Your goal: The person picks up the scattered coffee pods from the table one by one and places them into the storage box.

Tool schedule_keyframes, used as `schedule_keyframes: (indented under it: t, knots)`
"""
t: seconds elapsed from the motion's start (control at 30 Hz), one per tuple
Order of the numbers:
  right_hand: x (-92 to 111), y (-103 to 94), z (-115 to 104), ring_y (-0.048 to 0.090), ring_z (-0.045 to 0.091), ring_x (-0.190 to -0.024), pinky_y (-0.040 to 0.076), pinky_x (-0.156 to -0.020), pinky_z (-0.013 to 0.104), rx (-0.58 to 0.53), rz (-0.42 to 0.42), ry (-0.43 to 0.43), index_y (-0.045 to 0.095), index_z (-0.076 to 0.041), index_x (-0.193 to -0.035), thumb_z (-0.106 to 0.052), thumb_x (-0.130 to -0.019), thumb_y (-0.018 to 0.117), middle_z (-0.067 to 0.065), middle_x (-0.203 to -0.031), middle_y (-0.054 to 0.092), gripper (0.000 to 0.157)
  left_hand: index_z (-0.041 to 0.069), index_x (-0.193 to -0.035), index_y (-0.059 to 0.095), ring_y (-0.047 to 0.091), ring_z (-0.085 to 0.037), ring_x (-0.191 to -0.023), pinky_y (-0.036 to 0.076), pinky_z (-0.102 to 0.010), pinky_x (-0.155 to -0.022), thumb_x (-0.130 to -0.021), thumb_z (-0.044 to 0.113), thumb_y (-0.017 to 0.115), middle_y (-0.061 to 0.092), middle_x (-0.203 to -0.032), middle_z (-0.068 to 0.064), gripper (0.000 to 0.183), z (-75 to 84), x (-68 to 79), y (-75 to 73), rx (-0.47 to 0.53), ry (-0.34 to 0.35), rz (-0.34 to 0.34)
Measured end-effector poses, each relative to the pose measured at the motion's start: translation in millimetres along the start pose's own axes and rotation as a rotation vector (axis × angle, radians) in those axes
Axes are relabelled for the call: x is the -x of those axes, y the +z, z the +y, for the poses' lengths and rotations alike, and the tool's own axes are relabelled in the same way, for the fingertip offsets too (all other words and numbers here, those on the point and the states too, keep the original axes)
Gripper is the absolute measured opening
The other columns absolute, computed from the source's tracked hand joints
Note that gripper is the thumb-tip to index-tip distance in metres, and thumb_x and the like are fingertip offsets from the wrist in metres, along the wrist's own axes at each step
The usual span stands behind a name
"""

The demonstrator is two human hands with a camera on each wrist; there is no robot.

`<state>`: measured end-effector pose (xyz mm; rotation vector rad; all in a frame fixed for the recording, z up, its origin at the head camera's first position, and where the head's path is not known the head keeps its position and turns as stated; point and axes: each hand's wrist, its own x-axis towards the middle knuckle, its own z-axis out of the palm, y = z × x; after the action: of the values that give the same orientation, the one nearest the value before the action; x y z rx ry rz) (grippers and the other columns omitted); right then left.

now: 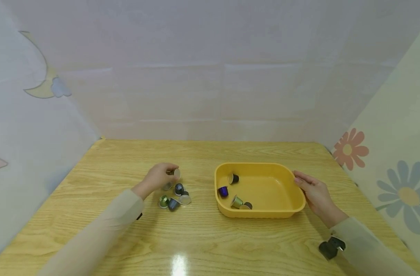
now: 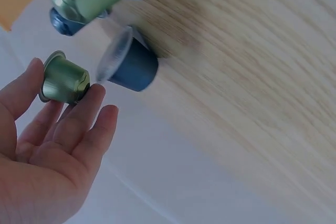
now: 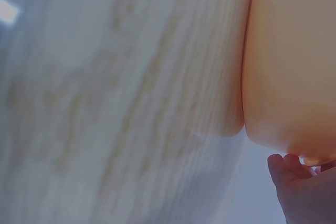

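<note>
My left hand [image 1: 156, 178] pinches a green coffee capsule [image 2: 64, 80] between thumb and fingers, over the left part of the table. Close below it lies a small group of capsules: a green one [image 1: 164, 201], a blue-grey one [image 1: 173, 204], a dark one [image 1: 179, 188] and others partly hidden. My right hand [image 1: 315, 195] grips the right rim of a yellow plastic basin [image 1: 261, 213]. In the basin's left half lie several capsules, among them a purple-blue one [image 1: 223, 191], a black one [image 1: 235, 178] and another green one [image 1: 237, 201].
The wood-grain table [image 1: 196, 245] meets a pale cloth wall [image 1: 168, 103] at the back. More cloth, with printed flowers [image 1: 408, 196] on the right and a moon [image 1: 41, 90] on the left, flanks it. Bare tabletop separates the loose capsules from the basin.
</note>
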<state>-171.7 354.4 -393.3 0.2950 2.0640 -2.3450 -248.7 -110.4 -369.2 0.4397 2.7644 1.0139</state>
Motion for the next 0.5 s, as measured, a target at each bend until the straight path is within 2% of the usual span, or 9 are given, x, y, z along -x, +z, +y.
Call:
schedule_keyframes:
  t: [0.13, 0.23, 0.33, 0.5]
  knots:
    - [-0.6, 0.4, 0.4, 0.060, -0.010, -0.093, 0.051, -0.081, 0.013, 0.018, 0.006, 0.005, 0.053, -0.014, -0.139, -0.017, -0.095, 0.064, -0.026, -0.098, 0.064, 0.045, -0.005, -0.135, 0.054, 0.054, -0.038, -0.120, 0.047, -0.049, -0.097, -0.091, 0.012, 0.070, 0.057, -0.131, -0.021, 0.050, 6.6, 3.8, -0.1, 0.024, -0.002, -0.003]
    - [-1.1, 0.2, 0.9, 0.060, -0.010, -0.093, 0.051, -0.080, 0.013, 0.020, 0.007, -0.003, 0.059, -0.020, -0.133, -0.016, -0.096, 0.063, -0.026, -0.098, 0.064, 0.038, -0.005, -0.135, 0.053, 0.054, -0.037, -0.120, 0.046, -0.048, -0.099, -0.091, 0.013, 0.070, 0.057, -0.132, -0.021, 0.050, 11.9, 6.9, 0.4, 0.037, 0.002, -0.001]
    - [-1.3, 0.2, 0.9, 0.060, -0.009, -0.093, 0.051, -0.080, 0.012, 0.019, 0.010, -0.014, 0.060, -0.018, -0.133, -0.014, -0.096, 0.062, -0.026, -0.097, 0.065, 0.037, -0.005, -0.135, 0.053, 0.055, -0.036, -0.119, 0.046, -0.048, -0.098, -0.091, 0.013, 0.069, 0.057, -0.132, -0.021, 0.050, 17.5, 9.9, 1.5, 0.042, 0.019, 0.000]
    - [-2.0, 0.6, 0.4, 0.059, -0.011, -0.094, 0.050, -0.081, 0.012, 0.036, 0.009, -0.029, 0.036, 0.000, -0.147, -0.013, -0.097, 0.061, -0.028, -0.098, 0.063, 0.057, -0.003, -0.135, 0.054, 0.057, -0.035, -0.117, 0.048, -0.046, -0.097, -0.092, 0.014, 0.068, 0.058, -0.131, -0.019, 0.049, 26.2, 12.8, 4.4, 0.071, 0.035, -0.001]
